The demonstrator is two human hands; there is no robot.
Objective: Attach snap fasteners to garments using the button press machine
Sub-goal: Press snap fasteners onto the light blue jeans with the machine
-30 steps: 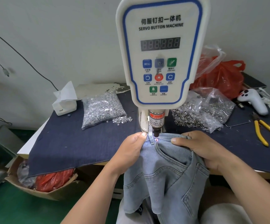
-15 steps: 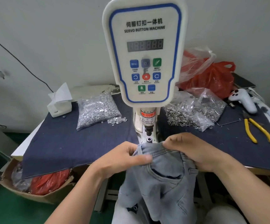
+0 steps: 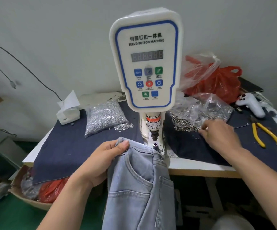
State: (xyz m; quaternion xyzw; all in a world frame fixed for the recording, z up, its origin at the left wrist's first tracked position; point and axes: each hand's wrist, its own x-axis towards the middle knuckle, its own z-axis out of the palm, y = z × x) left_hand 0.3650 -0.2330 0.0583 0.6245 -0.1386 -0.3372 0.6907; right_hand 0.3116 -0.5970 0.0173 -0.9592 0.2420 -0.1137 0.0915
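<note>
Step in hand: fetching the next snap part. Left hand point(image 3: 104, 161) pinching jeans waistband point(image 3: 122, 143) at 9 o'clock of the lower die point(image 3: 155, 144), jeans point(image 3: 139, 183) hanging off the table edge. Right hand point(image 3: 220, 135) reaching into loose fasteners point(image 3: 184, 125) at 3 o'clock, fingers curled (can't tell if anything picked). Next: seat part on die, slide waistband under punch point(image 3: 154, 135). Yellow pliers point(image 3: 265, 135) further right, not obstructing.

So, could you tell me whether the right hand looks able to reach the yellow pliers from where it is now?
Probably yes: the right hand rests by the loose fasteners, and the pliers lie just to its right on the same cloth, with nothing between them.
</note>
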